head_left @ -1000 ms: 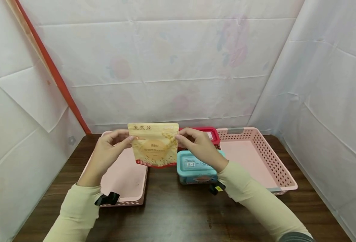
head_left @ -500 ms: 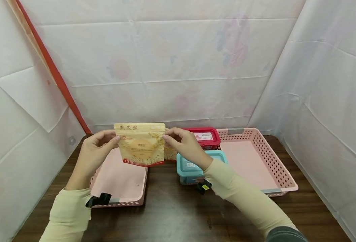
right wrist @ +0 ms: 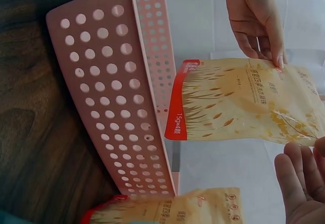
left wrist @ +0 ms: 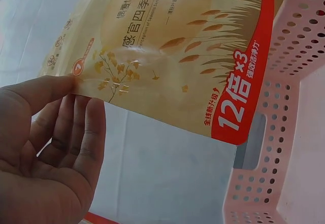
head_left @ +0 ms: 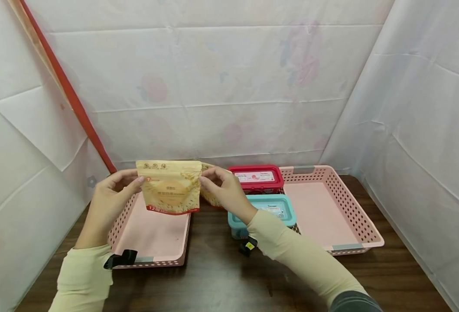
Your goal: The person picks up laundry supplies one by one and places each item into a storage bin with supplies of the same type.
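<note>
In the head view a flat yellow laundry-pod pouch (head_left: 170, 190) with a red bottom band hangs upright above the left pink basket (head_left: 161, 242). My left hand (head_left: 110, 199) pinches its left side between thumb and fingers. At the opposite side, my right hand (head_left: 229, 195) pinches the edge near the top. The left wrist view shows the thumb pressed on the pouch's printed front (left wrist: 152, 46). Behind my right hand a second, similar pouch (head_left: 210, 198) is partly hidden; the right wrist view shows this second pouch (right wrist: 172, 211) beside the basket wall.
A red lidded box (head_left: 258, 177) and a turquoise lidded box (head_left: 270, 206) stand between the baskets. The right pink basket (head_left: 354, 203) is at the right. Dark wooden table (head_left: 213, 277) surrounds them, with white sheeting (head_left: 221, 86) behind and at both sides.
Both hands have moved left with the pouch, bringing it over the left basket. The second pouch and more of both lidded boxes have come into sight.
</note>
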Action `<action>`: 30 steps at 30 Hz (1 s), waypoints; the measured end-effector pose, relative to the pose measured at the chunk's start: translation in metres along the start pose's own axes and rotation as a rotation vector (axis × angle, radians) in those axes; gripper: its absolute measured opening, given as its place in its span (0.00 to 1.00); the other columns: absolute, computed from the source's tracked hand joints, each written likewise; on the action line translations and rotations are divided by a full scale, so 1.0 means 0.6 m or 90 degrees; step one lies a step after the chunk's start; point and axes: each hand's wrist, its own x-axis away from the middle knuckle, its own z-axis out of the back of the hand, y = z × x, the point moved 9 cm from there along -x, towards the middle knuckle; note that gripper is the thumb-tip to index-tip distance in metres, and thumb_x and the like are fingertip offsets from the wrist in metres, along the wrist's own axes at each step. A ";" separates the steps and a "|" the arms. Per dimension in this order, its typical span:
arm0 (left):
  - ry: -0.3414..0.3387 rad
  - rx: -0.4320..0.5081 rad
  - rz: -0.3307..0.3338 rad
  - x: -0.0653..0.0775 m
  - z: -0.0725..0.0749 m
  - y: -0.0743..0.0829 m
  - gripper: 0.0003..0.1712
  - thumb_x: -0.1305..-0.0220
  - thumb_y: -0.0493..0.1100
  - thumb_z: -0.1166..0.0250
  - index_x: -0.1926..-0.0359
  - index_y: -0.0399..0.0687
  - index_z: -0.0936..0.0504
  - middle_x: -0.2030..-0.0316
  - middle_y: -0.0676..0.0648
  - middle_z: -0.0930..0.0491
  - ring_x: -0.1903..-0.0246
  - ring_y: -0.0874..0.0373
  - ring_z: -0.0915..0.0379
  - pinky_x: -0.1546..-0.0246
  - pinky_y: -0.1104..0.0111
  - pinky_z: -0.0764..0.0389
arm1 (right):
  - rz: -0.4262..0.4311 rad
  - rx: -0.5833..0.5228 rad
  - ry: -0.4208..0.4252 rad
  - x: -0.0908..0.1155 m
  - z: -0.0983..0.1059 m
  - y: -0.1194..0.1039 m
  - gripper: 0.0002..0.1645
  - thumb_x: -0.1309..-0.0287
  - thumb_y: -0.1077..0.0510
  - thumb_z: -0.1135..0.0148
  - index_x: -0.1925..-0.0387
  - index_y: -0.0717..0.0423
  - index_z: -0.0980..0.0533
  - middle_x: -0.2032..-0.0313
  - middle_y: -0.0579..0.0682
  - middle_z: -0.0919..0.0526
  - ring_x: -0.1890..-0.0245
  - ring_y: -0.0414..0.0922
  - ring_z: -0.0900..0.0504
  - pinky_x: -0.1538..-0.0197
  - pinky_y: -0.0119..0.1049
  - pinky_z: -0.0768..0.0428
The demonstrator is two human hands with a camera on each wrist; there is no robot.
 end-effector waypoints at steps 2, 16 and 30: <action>0.006 0.009 0.002 0.000 0.004 -0.002 0.19 0.32 0.42 0.32 0.43 0.40 0.18 0.60 0.50 0.18 0.62 0.61 0.21 0.61 0.77 0.19 | 0.006 0.001 0.001 0.001 -0.004 -0.010 0.10 0.30 0.62 0.39 0.53 0.64 0.21 0.59 0.59 0.16 0.63 0.49 0.16 0.54 0.46 0.17; 0.074 0.007 0.020 -0.009 0.034 -0.015 0.20 0.34 0.41 0.30 0.43 0.42 0.19 0.60 0.54 0.17 0.64 0.62 0.20 0.63 0.79 0.19 | 0.040 0.008 0.022 -0.029 -0.029 0.021 0.10 0.30 0.55 0.37 0.53 0.56 0.20 0.63 0.48 0.16 0.64 0.39 0.17 0.59 0.35 0.17; 0.103 -0.024 0.068 -0.037 0.045 -0.049 0.22 0.34 0.48 0.30 0.43 0.43 0.19 0.58 0.54 0.19 0.60 0.62 0.21 0.60 0.81 0.21 | 0.026 0.006 0.045 -0.064 -0.058 0.057 0.14 0.30 0.59 0.38 0.47 0.60 0.22 0.54 0.51 0.17 0.55 0.41 0.18 0.51 0.31 0.19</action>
